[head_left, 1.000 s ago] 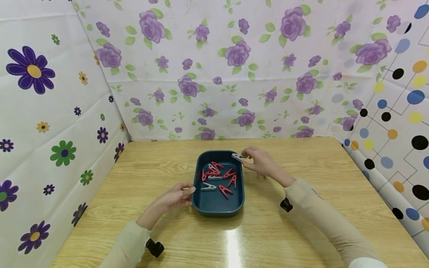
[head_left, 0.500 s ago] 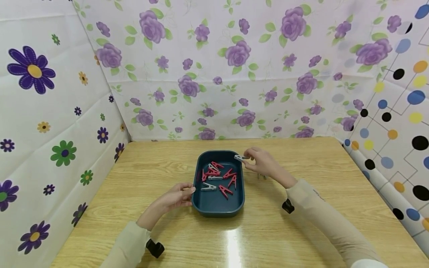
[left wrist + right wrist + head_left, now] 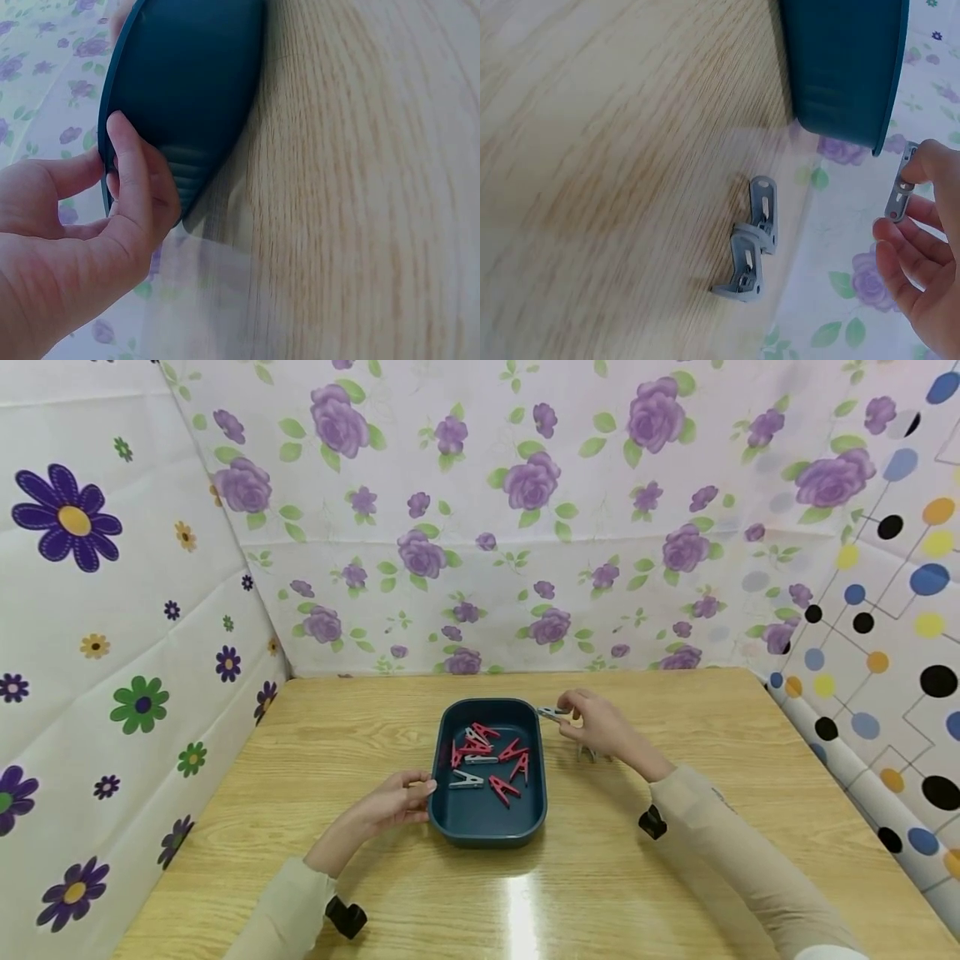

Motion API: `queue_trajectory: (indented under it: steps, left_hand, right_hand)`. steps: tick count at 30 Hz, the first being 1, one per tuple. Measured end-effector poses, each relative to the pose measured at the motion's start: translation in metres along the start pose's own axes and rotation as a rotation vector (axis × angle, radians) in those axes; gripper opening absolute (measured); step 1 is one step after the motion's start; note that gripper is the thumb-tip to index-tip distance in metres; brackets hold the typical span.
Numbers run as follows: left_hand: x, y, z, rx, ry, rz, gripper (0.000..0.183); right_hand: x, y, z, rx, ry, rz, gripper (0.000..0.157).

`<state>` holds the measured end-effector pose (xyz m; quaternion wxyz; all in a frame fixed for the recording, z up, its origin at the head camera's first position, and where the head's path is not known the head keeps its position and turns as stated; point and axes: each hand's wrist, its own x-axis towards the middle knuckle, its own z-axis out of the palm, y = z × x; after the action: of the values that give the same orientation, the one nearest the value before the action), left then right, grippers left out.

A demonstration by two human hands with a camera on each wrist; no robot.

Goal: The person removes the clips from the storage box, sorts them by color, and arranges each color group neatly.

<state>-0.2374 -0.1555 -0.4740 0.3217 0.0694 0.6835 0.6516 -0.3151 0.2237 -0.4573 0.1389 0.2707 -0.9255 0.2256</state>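
Observation:
A dark blue plastic basket [image 3: 487, 820] stands on the table with several red clothespins [image 3: 504, 789] and a few grey clothespins [image 3: 467, 780] lying inside. My left hand [image 3: 393, 798] pinches the basket's left rim; in the left wrist view its thumb and fingers close on the rim from both sides. Beside the far right corner, my right hand [image 3: 603, 725] pinches a grey clothespin [image 3: 900, 184] between thumb and fingers, just outside the basket. Below that hand, two grey clothespins [image 3: 763, 202] lie against each other on the table, partly hidden in the head view.
The wooden table [image 3: 360, 893] runs back to a white cloth with purple roses [image 3: 551, 625]. Patterned cloths border the left and right sides. Each wrist carries a small black camera mount [image 3: 347, 917].
My right hand has drawn right with the grey clothespin, from over the basket's far right corner to outside its rim. The left hand and basket stay put.

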Motion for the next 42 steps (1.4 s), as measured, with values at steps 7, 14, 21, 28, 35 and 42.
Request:
queue_trajectory:
  steps: [7,14,21,28,35,42]
  left_hand:
    - [0.001,-0.001,-0.001,-0.005,0.004,0.001,0.035]
    - [-0.001,-0.002,-0.002,-0.014,0.009,-0.009,0.033]
    - [0.0,0.001,-0.003,-0.031,0.006,-0.016,0.036]
    - [0.0,0.002,-0.005,-0.031,-0.005,-0.02,0.048]
    - [0.001,0.001,-0.004,-0.038,0.001,-0.018,0.047]
    - [0.002,0.001,-0.004,-0.044,-0.003,-0.029,0.038]
  right_hand:
    - [-0.002,0.005,-0.002,-0.017,0.007,-0.026,0.024]
    - [-0.006,0.013,-0.004,-0.018,-0.067,0.031,0.025]
    - [-0.008,0.022,-0.009,-0.021,-0.128,0.089,0.023]
    - [-0.013,0.026,-0.01,-0.035,-0.166,0.115,0.022]
    - [-0.016,0.026,-0.011,-0.058,-0.172,0.164,0.019]
    - [-0.022,0.03,-0.01,-0.093,-0.173,0.215,0.025]
